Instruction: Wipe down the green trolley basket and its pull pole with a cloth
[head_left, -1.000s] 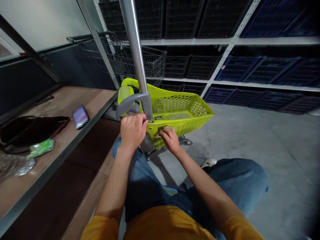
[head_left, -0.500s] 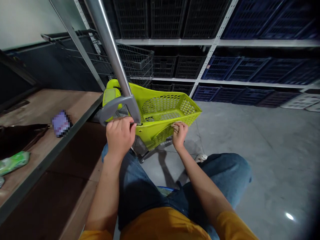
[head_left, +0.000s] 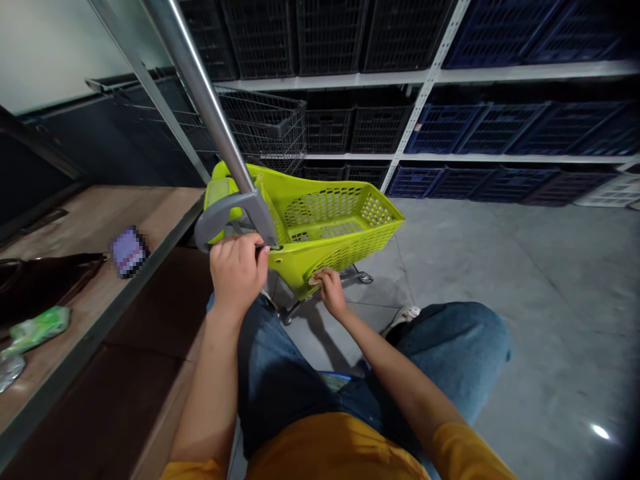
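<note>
A lime-green plastic shopping cart (head_left: 295, 257) with perforated sides stands in front of me. A thick metal tube (head_left: 205, 87) rises at its near left, joined to a curved grey bracket (head_left: 260, 217). My left hand (head_left: 237, 273) is closed round the lower end of the bracket, at the cart's rim; the fingers' far side is hidden. Low on the cart's near outer side is my right hand (head_left: 331, 290), closed on a small crumpled beige cloth (head_left: 315, 277) that lies against the perforated wall.
On the wooden bench (head_left: 165, 200) at left lie a blurred purple item (head_left: 129, 252), a dark bag (head_left: 50, 283) and a green packet (head_left: 40, 330). A wire cart (head_left: 280, 127) stands behind. Racks of black crates (head_left: 327, 130) and blue crates (head_left: 445, 130) line the back.
My right hand has moved left and down along the cart's outer side with the cloth. My left hand stays on the bracket. The view has shifted slightly.
</note>
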Demonstrator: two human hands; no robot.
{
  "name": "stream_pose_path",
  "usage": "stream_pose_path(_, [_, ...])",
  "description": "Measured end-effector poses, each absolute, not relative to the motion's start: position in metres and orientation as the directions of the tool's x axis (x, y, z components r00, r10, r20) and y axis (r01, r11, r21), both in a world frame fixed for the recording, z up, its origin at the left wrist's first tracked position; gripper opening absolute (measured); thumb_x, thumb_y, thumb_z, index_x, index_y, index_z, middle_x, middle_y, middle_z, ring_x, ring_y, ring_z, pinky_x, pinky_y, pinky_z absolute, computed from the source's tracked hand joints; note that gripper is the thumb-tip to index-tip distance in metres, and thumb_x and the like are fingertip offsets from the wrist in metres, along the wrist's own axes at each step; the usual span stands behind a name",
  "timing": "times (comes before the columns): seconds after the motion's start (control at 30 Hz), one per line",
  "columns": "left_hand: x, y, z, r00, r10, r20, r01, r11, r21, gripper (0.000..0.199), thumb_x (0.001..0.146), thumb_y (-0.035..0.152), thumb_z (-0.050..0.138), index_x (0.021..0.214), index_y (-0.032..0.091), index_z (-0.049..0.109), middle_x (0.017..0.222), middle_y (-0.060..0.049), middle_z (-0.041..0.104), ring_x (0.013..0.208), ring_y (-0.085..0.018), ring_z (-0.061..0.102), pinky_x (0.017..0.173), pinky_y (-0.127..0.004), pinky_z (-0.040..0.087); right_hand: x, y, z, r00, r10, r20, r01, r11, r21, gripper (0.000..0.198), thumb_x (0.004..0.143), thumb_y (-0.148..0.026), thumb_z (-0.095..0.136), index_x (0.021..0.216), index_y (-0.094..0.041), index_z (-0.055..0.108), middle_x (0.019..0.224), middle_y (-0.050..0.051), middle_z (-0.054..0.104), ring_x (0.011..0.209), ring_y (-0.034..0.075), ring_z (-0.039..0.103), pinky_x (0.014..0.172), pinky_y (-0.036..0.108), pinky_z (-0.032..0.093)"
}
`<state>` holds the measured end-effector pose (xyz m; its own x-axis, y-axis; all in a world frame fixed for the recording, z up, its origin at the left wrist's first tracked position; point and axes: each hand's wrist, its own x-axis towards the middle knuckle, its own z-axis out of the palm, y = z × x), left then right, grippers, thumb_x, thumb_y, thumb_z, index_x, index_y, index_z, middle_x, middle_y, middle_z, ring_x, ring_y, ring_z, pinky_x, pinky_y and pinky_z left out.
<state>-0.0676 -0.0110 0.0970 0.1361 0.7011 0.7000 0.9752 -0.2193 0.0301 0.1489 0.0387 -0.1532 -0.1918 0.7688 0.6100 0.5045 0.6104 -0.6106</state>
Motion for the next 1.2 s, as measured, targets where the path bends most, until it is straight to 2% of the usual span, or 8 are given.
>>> stream_pose_path(0.2, [-0.068,-0.009,0.094,0.136,0.697,0.704,0.972,-0.230,0.040,0.025,0.094,0.044,0.054,0.102,0.021,0.056,0.091,-0.010,0.067,0.090,-0.029,0.062,0.085,-0.040,0.035,0.192,0.073,-0.128,0.106,0.801,0.590,0.510,0.465,-0.723,0.020,0.082,-0.011,0.048,0.096,-0.019,0.060,0.101,0.009,0.056,0.101,0.024,0.053,0.092,0.044,0.048])
stream_pose_path(0.37, [-0.067,-0.010,0.093,0.132,0.705,0.697,0.969,-0.240,0.060,0.031,0.091,0.049,0.058,0.103,0.021,0.055,0.091,-0.011,0.067,0.092,-0.031,0.062,0.086,-0.041,0.036,0.229,0.111,-0.115,0.539,0.669,0.511,0.486,0.249,-0.838,0.012,0.083,-0.020,0.050,0.093,-0.019,0.056,0.096,0.009,0.057,0.098,0.024,0.050,0.092,0.045,0.045])
stream_pose_path(0.43, [-0.066,-0.011,0.093,0.123,0.712,0.691,0.965,-0.247,0.083,0.032,0.090,0.050,0.058,0.103,0.020,0.055,0.093,-0.012,0.067,0.093,-0.031,0.062,0.086,-0.042,0.036,0.226,0.116,-0.115,0.586,0.652,0.482,0.454,0.228,-0.861,0.011,0.084,-0.021,0.048,0.092,-0.019,0.054,0.096,0.009,0.056,0.099,0.025,0.050,0.094,0.046,0.044])
stream_pose_path(0.67, [-0.071,-0.007,0.093,0.146,0.693,0.706,0.967,-0.251,0.046,0.030,0.090,0.048,0.060,0.101,0.021,0.055,0.093,-0.010,0.068,0.091,-0.029,0.063,0.084,-0.040,0.036,0.123,0.041,-0.146,0.181,0.802,0.569,0.434,0.454,-0.778,0.013,0.094,-0.016,0.040,0.089,-0.023,0.050,0.097,0.007,0.054,0.096,0.022,0.054,0.093,0.043,0.048])
stream_pose_path(0.8, [-0.077,-0.004,0.093,0.181,0.669,0.720,0.965,-0.261,0.000,0.029,0.090,0.047,0.061,0.101,0.021,0.055,0.093,-0.010,0.068,0.090,-0.028,0.064,0.084,-0.039,0.037,0.102,0.006,-0.150,0.033,0.807,0.590,0.404,0.529,-0.746,0.015,0.094,-0.015,0.042,0.090,-0.025,0.052,0.091,0.005,0.055,0.088,0.021,0.058,0.081,0.037,0.053])
stream_pose_path(0.93, [-0.078,-0.004,0.094,0.192,0.669,0.718,0.967,-0.255,-0.020,0.029,0.090,0.048,0.061,0.100,0.021,0.056,0.092,-0.009,0.069,0.092,-0.028,0.064,0.084,-0.039,0.038,0.139,0.016,-0.100,0.164,0.754,0.636,0.443,0.520,-0.731,0.011,0.091,-0.017,0.048,0.095,-0.025,0.054,0.098,0.007,0.054,0.094,0.024,0.056,0.083,0.041,0.052])
stream_pose_path(1.03, [-0.078,-0.006,0.094,0.186,0.672,0.716,0.967,-0.253,-0.014,0.029,0.090,0.049,0.060,0.100,0.022,0.056,0.092,-0.008,0.069,0.092,-0.027,0.064,0.085,-0.039,0.039,0.179,0.042,-0.046,0.262,0.625,0.735,0.541,0.536,-0.648,0.014,0.090,-0.019,0.051,0.101,-0.024,0.056,0.104,0.008,0.055,0.105,0.026,0.054,0.094,0.047,0.048])
stream_pose_path(1.2, [-0.080,-0.009,0.093,0.193,0.670,0.716,0.965,-0.264,-0.014,0.028,0.090,0.048,0.060,0.100,0.022,0.056,0.092,-0.009,0.069,0.092,-0.028,0.065,0.084,-0.039,0.039,0.196,0.066,-0.003,-0.127,0.638,0.759,0.616,0.651,-0.444,0.028,0.090,-0.019,0.051,0.117,-0.021,0.057,0.116,0.013,0.059,0.113,0.028,0.054,0.100,0.049,0.047])
